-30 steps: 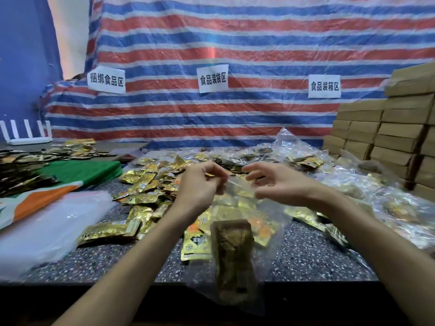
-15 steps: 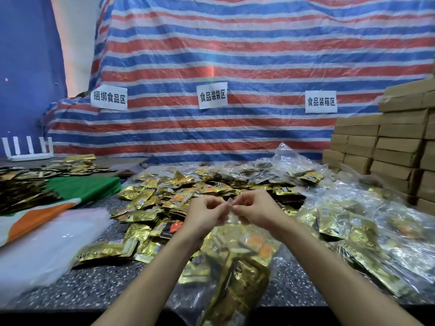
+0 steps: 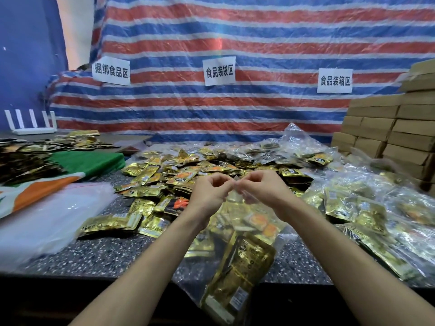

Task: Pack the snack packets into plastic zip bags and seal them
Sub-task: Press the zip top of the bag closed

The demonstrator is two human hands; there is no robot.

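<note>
A clear zip bag (image 3: 280,241) hangs nearest the camera, its lower end dropping past the front edge of the speckled table (image 3: 117,252). It is stuffed with gold snack packets; the biggest, a long gold packet (image 3: 240,274), sits upright in the bag's bottom half, with smaller gold and orange ones packed above it.

At the bag's top edge, the left hand (image 3: 209,191) and the right hand (image 3: 263,189) meet, each with fingers curled and thumb and forefinger pinching the plastic rim, fingertips almost touching one another. Whether the zip line is pressed closed between them is not clear.

Left of the bag lies a stack of flat clear plastic bags (image 3: 47,215), and just behind that a green and orange cloth (image 3: 87,161). Behind the bag and to its left spreads a heap of loose snack packets (image 3: 164,184). Right of the bag, filled bags (image 3: 376,208) lie piled over each other.

Farther right of the bag rise stacked cardboard boxes (image 3: 388,128). Far left of it stands a white router (image 3: 30,128). Beyond the bag hangs a red, white and blue striped tarp (image 3: 235,38) bearing three paper signs (image 3: 219,71).
</note>
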